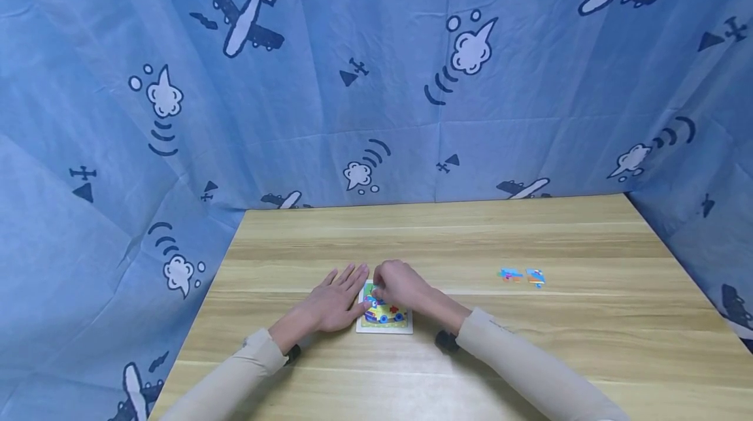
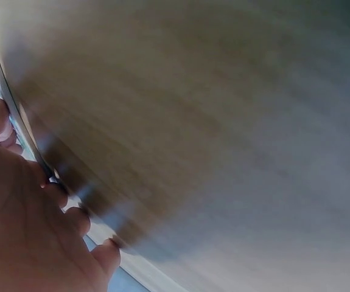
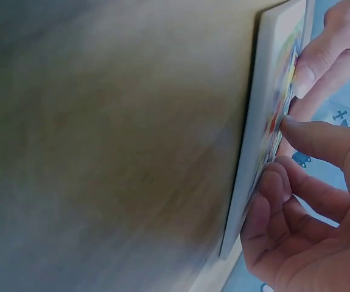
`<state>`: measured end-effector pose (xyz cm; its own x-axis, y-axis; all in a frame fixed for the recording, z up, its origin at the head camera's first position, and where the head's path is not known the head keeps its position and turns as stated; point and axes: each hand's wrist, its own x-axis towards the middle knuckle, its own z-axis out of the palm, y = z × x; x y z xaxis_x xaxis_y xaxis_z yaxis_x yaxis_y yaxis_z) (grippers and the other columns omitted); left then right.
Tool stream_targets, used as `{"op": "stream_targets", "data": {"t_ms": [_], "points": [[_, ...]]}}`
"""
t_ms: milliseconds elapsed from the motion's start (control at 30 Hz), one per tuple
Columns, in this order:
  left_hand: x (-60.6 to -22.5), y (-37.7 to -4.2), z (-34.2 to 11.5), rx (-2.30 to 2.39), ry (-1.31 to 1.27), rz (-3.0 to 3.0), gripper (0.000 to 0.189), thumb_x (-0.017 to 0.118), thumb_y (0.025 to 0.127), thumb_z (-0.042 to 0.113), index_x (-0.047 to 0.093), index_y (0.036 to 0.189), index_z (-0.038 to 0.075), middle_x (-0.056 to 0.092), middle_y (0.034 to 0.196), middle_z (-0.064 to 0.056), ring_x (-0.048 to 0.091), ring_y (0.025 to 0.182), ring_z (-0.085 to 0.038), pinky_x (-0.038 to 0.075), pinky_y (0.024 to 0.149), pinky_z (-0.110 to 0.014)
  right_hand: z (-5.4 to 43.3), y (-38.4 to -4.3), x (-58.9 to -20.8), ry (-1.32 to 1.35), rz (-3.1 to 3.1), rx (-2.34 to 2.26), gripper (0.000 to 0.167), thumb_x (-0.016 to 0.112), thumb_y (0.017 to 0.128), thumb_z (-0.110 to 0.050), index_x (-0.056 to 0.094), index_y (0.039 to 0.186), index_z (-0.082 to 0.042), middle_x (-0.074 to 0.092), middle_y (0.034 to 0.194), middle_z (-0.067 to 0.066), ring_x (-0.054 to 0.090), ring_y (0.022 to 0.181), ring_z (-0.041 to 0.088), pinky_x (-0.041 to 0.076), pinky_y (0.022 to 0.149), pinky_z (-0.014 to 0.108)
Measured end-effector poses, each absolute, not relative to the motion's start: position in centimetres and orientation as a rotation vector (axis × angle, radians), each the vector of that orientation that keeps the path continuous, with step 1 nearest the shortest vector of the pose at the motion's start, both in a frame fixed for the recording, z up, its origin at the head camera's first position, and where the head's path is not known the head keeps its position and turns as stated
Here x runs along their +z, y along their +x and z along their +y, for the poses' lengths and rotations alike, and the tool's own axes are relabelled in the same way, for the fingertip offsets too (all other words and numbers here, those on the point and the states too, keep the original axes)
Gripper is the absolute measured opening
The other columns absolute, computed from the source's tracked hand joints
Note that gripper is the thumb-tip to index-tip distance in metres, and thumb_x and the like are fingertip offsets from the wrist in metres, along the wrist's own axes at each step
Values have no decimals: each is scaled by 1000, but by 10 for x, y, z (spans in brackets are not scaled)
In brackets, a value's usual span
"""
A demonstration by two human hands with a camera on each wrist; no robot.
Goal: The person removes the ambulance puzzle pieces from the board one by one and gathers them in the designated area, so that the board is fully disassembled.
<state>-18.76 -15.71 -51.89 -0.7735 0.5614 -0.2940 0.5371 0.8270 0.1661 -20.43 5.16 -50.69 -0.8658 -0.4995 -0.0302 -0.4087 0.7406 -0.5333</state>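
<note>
A small jigsaw puzzle (image 1: 385,318) in a white-rimmed frame lies flat on the table, showing a yellow vehicle with blue wheels. Beside its left edge my left hand (image 1: 336,303) rests with straight, spread fingers; the thumb reaches onto the picture. Over the puzzle's upper right part is my right hand (image 1: 402,285), its fingers bent. In the right wrist view, the right thumb (image 3: 315,139) and curled fingertips touch the puzzle's face, the thumb apart from the fingers. Whether a piece sits between them is hidden.
Two loose puzzle pieces, one blue and pink (image 1: 510,274) and one blue and orange (image 1: 535,276), lie on the wooden table (image 1: 447,231) to the right. A blue curtain (image 1: 400,81) printed with aeroplanes hangs behind the table and along its sides.
</note>
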Motion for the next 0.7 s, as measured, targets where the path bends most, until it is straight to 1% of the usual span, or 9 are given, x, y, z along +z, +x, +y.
{"op": "stream_targets", "data": {"t_ms": [133,300,400,700], "points": [[-518,-188,-157,103,825,2677,76,27,111,60,10,171,16,10,179,0,8,168,-23,14,136,-53,52,-207,-511,-697,2733,-857,14,83,90,-14,74,91,-4,65,75,-1,56,65,11,48,61,25],[-519,-188,-156,92,828,2674,77,26,111,61,8,171,16,8,179,1,7,168,-23,13,136,-53,54,-207,-510,-676,2726,-898,14,83,89,-13,72,91,-4,63,77,0,55,67,12,46,60,24],[-519,-188,-155,93,838,2678,77,26,111,61,10,171,15,9,179,0,8,168,-24,14,136,-54,55,-206,-508,-670,2734,-904,14,83,89,-13,72,90,-5,62,77,0,54,67,13,44,61,24],[-518,-188,-154,96,829,2681,77,29,111,60,11,170,14,11,179,-1,10,167,-24,14,136,-54,57,-205,-507,-638,2719,-1028,11,77,93,-8,71,84,-9,66,72,-2,55,64,9,46,59,19]]}}
